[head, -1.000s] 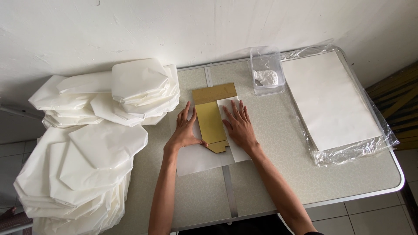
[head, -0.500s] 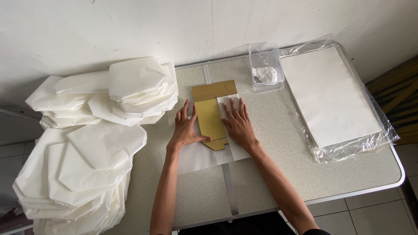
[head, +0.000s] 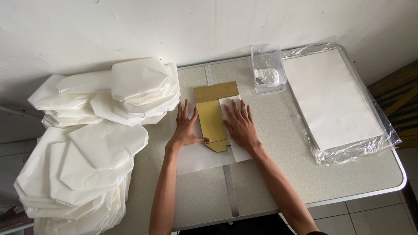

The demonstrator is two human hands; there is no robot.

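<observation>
**Flat hands pinning paper around a gold card template**

Because it lies dead flat with crisp straight edges, the gold, T-shaped cardboard template [head: 212, 119] looks stiff and light, best gripped by its long edges or its wider top bar. Under it, the thin white paper sheet [head: 204, 156] looks soft, easily creased and apt to slide on the speckled folding table [head: 278, 174], so broad flat pressure suits it better than a pinch. Both hands lie palm-down with fingers spread, gripping nothing: the left hand [head: 186, 128] just beside the template's left edge, the right hand [head: 240, 126] pressing the paper folded along its right edge. Both forearms reach in from the near table edge, wrists low.
</observation>
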